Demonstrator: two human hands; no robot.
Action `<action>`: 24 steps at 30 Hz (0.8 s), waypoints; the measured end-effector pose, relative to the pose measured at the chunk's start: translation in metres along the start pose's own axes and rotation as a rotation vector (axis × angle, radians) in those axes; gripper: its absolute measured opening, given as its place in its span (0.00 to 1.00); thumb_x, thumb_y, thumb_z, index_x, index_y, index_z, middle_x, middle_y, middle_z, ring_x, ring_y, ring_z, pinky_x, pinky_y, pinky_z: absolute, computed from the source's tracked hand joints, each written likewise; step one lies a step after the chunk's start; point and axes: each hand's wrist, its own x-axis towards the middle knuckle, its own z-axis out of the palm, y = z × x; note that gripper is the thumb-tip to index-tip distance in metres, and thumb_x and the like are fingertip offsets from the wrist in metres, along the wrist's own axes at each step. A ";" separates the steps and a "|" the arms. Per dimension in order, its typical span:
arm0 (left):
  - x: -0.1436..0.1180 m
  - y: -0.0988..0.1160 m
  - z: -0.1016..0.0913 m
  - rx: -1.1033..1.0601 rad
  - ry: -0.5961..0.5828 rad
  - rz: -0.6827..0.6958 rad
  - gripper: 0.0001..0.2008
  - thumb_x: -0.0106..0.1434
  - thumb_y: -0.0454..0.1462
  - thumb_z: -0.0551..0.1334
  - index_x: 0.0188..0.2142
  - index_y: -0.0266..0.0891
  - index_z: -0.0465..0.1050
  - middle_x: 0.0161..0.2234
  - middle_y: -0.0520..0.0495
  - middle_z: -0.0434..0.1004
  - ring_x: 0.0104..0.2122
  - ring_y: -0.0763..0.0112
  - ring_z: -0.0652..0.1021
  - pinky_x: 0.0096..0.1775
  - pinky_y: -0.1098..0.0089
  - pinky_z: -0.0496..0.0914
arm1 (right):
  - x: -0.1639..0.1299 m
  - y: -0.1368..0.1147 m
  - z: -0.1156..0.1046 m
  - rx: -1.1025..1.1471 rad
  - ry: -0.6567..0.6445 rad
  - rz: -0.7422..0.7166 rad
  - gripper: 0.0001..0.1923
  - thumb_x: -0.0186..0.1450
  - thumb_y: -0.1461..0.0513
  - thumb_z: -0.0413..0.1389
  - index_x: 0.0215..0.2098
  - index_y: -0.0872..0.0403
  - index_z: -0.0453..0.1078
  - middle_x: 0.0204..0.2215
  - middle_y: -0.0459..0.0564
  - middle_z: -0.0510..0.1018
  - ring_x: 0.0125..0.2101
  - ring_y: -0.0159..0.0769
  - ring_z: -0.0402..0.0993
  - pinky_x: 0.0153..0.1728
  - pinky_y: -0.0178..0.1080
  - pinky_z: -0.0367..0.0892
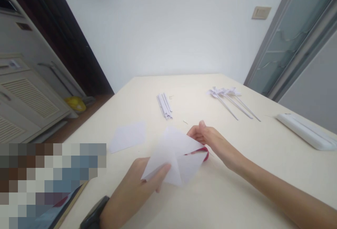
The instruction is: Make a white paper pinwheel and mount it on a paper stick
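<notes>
My left hand [139, 178] pinches a white paper square [170, 148] near its lower left, thumb on top and fingers beneath. A slit runs into the paper from its right corner, with flaps standing apart on both sides. Under that side, red-handled scissors [206, 154] show partly; the paper hides the rest. My right hand [207, 134] is just beyond the paper's right corner, thumb raised and fingers loosely bent. It appears to hold nothing, though its fingertips are partly covered by the paper.
Another white paper sheet [128, 137] lies to the left. Farther back are several rolled paper sticks [164, 106] and small white bits [185, 122]. Paper pinwheels [223, 92] on thin sticks lie at the back right, and a long white case [305, 130] sits near the right edge.
</notes>
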 end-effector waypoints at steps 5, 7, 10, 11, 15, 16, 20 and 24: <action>0.003 -0.006 -0.002 0.030 0.019 0.032 0.18 0.60 0.43 0.54 0.17 0.38 0.64 0.18 0.51 0.70 0.22 0.68 0.72 0.25 0.72 0.62 | 0.004 0.005 -0.005 -0.065 -0.004 0.012 0.10 0.62 0.56 0.52 0.31 0.55 0.65 0.30 0.46 0.72 0.31 0.32 0.69 0.30 0.32 0.62; 0.005 -0.003 -0.003 -0.087 -0.009 0.064 0.11 0.59 0.42 0.56 0.26 0.39 0.71 0.26 0.48 0.76 0.28 0.63 0.74 0.30 0.70 0.66 | 0.005 0.010 -0.006 -0.143 0.016 0.016 0.07 0.62 0.58 0.52 0.30 0.55 0.65 0.29 0.46 0.72 0.30 0.32 0.69 0.28 0.32 0.61; 0.010 0.001 -0.005 -0.416 0.019 0.072 0.17 0.58 0.43 0.57 0.46 0.41 0.66 0.44 0.44 0.74 0.42 0.59 0.73 0.43 0.65 0.67 | 0.006 0.014 -0.007 -0.207 0.020 -0.004 0.06 0.62 0.60 0.51 0.31 0.55 0.66 0.29 0.46 0.73 0.29 0.31 0.68 0.27 0.32 0.61; 0.012 0.001 -0.005 -0.505 0.036 0.039 0.19 0.57 0.44 0.57 0.48 0.41 0.65 0.46 0.44 0.73 0.43 0.58 0.73 0.43 0.64 0.67 | 0.005 0.014 -0.007 -0.219 0.007 -0.010 0.05 0.62 0.61 0.51 0.31 0.54 0.66 0.29 0.46 0.73 0.28 0.30 0.68 0.26 0.31 0.61; 0.017 -0.001 -0.008 -0.624 0.063 -0.090 0.20 0.56 0.45 0.59 0.47 0.42 0.66 0.40 0.44 0.76 0.40 0.59 0.75 0.38 0.66 0.69 | 0.004 0.016 -0.001 -0.313 -0.048 -0.055 0.04 0.60 0.63 0.52 0.32 0.54 0.68 0.28 0.45 0.73 0.27 0.28 0.66 0.26 0.30 0.59; 0.017 -0.001 -0.008 -0.624 0.053 -0.100 0.19 0.55 0.44 0.60 0.46 0.43 0.66 0.39 0.45 0.77 0.37 0.60 0.76 0.36 0.67 0.69 | 0.004 0.016 0.000 -0.344 -0.052 -0.076 0.03 0.59 0.64 0.52 0.31 0.54 0.68 0.28 0.44 0.72 0.26 0.28 0.65 0.25 0.30 0.59; 0.013 -0.001 -0.001 -0.608 -0.050 -0.103 0.15 0.54 0.41 0.63 0.42 0.43 0.68 0.35 0.47 0.78 0.29 0.65 0.77 0.29 0.72 0.69 | 0.001 0.017 0.007 -0.445 -0.023 -0.131 0.03 0.59 0.63 0.53 0.31 0.53 0.68 0.27 0.42 0.71 0.25 0.27 0.62 0.24 0.30 0.57; 0.012 -0.005 0.005 -0.588 -0.189 -0.038 0.12 0.55 0.38 0.62 0.40 0.42 0.71 0.33 0.48 0.78 0.27 0.66 0.76 0.27 0.73 0.68 | 0.000 0.017 0.011 -0.508 0.008 -0.149 0.03 0.59 0.63 0.53 0.32 0.52 0.67 0.26 0.42 0.70 0.27 0.28 0.62 0.26 0.31 0.57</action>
